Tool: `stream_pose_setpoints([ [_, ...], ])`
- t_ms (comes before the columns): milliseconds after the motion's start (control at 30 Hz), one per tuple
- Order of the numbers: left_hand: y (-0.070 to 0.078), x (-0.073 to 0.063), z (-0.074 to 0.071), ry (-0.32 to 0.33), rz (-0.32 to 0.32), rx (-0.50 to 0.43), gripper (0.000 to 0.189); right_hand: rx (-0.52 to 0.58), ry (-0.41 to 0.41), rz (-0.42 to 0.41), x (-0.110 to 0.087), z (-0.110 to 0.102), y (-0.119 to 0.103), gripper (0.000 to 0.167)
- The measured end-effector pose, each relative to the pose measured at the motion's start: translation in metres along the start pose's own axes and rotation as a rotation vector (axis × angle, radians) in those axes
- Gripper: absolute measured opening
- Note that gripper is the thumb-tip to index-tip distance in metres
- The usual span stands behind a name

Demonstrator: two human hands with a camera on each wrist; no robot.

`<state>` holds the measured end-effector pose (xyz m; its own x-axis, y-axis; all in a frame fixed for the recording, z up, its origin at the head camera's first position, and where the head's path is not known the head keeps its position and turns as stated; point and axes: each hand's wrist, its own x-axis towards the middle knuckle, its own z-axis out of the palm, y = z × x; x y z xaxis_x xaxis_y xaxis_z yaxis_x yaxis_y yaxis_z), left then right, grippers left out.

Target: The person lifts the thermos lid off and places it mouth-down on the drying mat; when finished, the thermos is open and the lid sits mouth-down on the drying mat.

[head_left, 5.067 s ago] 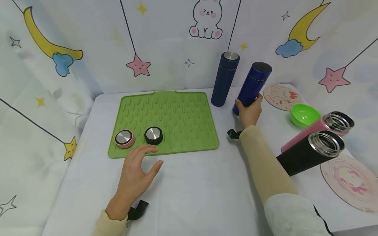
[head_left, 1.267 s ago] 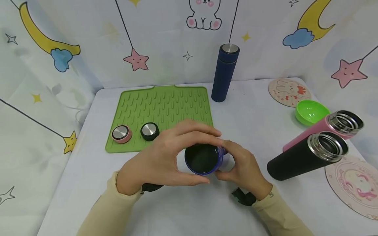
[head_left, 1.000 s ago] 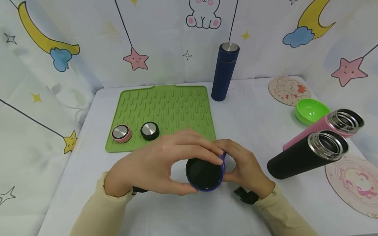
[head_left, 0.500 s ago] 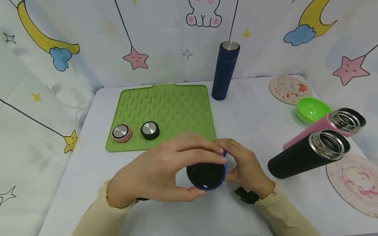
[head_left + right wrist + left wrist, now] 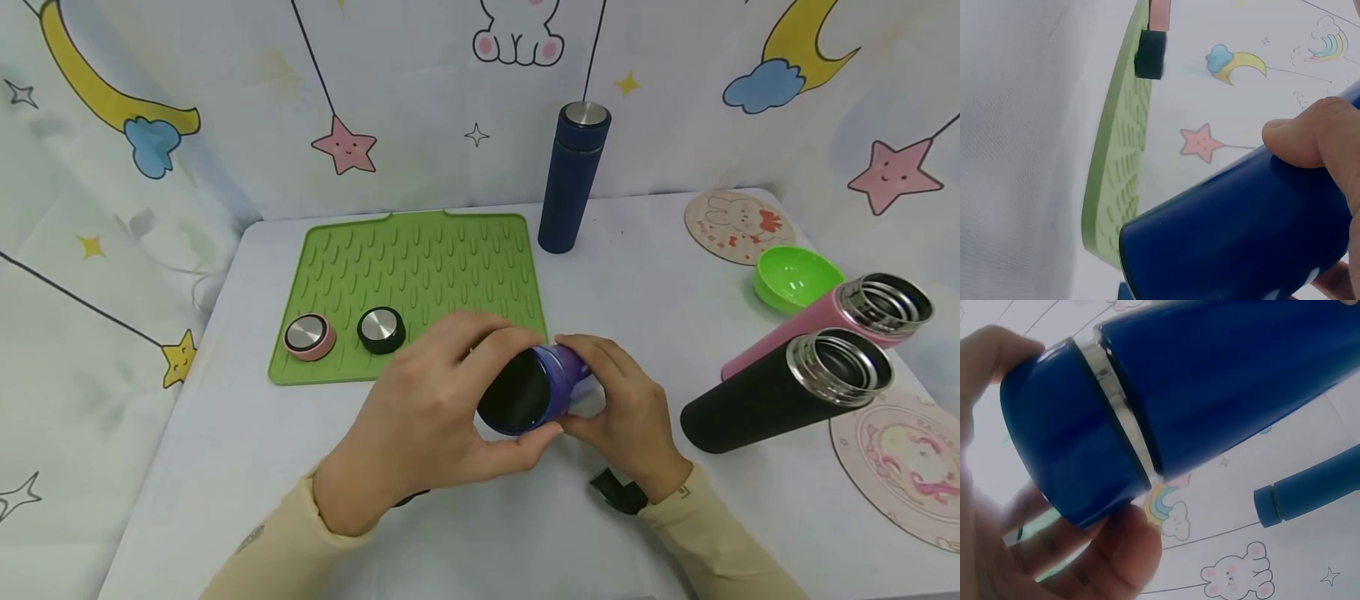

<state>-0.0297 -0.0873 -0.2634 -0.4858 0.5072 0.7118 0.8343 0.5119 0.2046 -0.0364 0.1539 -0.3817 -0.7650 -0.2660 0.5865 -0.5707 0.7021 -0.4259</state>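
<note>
Lid [image 5: 516,396] of the blue bottle [image 5: 1241,231] was the work in hand, the pair held tilted above the white table [image 5: 480,542], just in front of the green mat [image 5: 420,275]. Left hand [image 5: 442,400]: thumb and fingers curled about the lid. Right hand [image 5: 622,408]: gripping the body below. Left wrist view gave a silver band [image 5: 1121,409] between lid and body; could not tell whether the thread had let go. Step judged to be unscrewing: a pink-rimmed lid [image 5: 309,335] and a black lid [image 5: 381,329] lay on the mat, while the pink bottle [image 5: 795,333] and black bottle [image 5: 757,404] at right were open-mouthed. Next move seemed to call for a steady right grip and more left-hand turning, then a straight pull, the lid probably going beside the other two. Navy bottle [image 5: 570,183] stood capped at the back
</note>
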Motion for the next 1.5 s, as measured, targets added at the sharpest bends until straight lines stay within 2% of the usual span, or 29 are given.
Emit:
stream_pose_setpoints([
  [200,0.001,-0.001,0.005,0.061,-0.062,0.03,0.059,-0.013,-0.014,0.032,0.0,0.001,0.0,0.091],
  [367,0.002,-0.001,0.005,0.08,-0.097,0.021,0.06,-0.005,-0.022,0.053,0.0,0.003,0.002,0.093],
  [633,-0.002,-0.003,-0.001,0.126,-0.143,-0.068,0.056,0.052,-0.006,0.071,-0.001,0.005,0.007,0.088],
  [800,-0.011,-0.009,-0.007,0.116,-0.202,-0.098,0.057,0.115,-0.009,0.093,-0.001,0.007,0.009,0.083],
  [933,-0.031,-0.016,-0.011,0.096,-0.23,-0.057,0.058,0.178,0.002,0.137,-0.002,0.008,0.009,0.08],
  [1067,-0.063,-0.024,-0.011,0.037,-0.304,-0.002,0.055,0.253,0.006,0.183,-0.005,0.01,0.009,0.082],
  [1333,-0.13,-0.046,-0.011,-0.157,-0.638,0.049,0.051,0.312,-0.023,0.219,-0.008,0.011,0.008,0.085],
  [1500,-0.165,-0.055,-0.014,-0.252,-0.779,0.089,0.055,0.298,-0.047,0.241,-0.01,0.011,0.009,0.084],
])
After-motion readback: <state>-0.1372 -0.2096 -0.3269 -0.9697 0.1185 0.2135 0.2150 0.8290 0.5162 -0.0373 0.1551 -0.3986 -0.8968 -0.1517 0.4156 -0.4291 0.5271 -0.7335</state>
